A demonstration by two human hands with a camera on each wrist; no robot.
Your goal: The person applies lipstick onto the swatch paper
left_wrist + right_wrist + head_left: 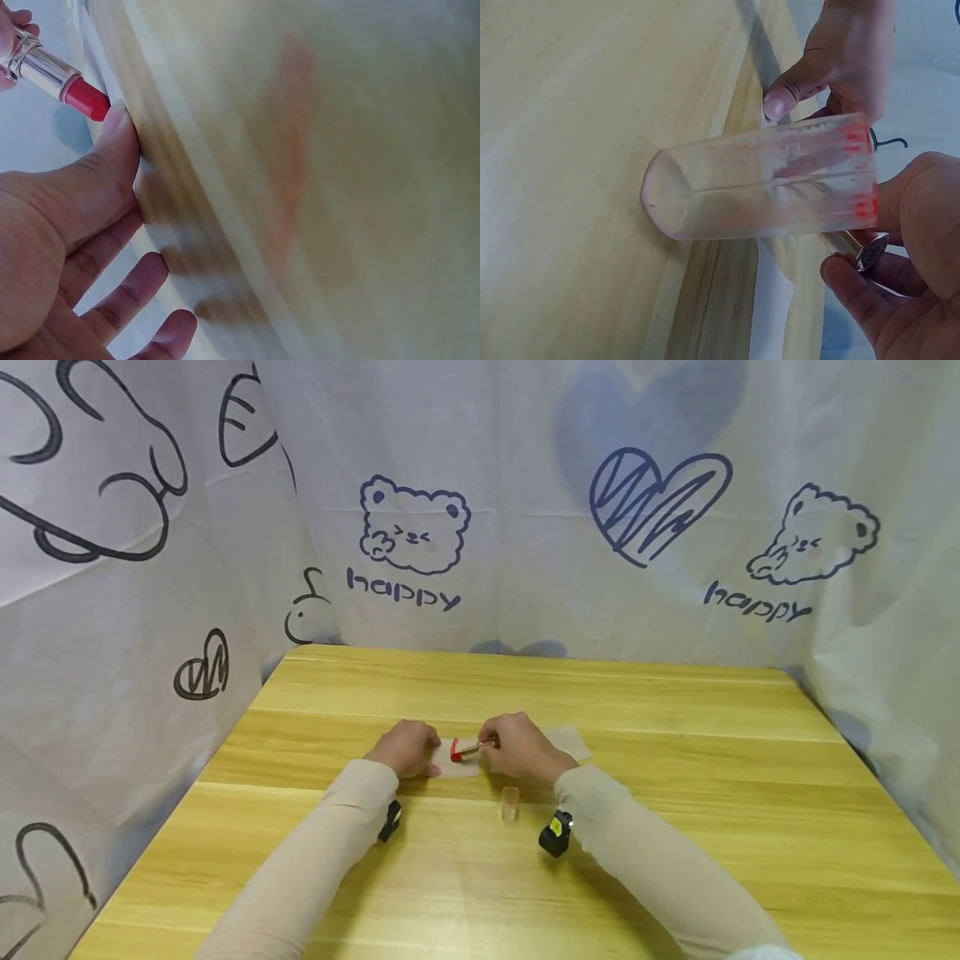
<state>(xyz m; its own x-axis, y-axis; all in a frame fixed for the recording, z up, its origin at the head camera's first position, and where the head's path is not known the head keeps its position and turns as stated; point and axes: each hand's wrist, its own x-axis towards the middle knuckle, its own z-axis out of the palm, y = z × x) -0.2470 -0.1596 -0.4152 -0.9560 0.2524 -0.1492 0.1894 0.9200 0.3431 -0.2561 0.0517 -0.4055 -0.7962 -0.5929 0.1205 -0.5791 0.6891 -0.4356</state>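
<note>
Lipstick point(60, 79) pinched in right hand point(520, 747), red tip point(456, 757) at paper point(459, 769), left hand point(405, 748) touching paper's edge, fingers loosely spread.

paper point(454, 768) on table point(675, 710) | lipstick point(476, 748) over paper | second sheet point(570, 742) right of paper | container point(510, 804) in front, between sheets

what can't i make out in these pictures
Lipstick base markings: right wrist view, too small.
Red marks on the clear container: right wrist view, blurred.
Right hand: left wrist view, mostly cut off by the left edge.
Left part of the rightmost paper: head view, behind the right hand.
</note>
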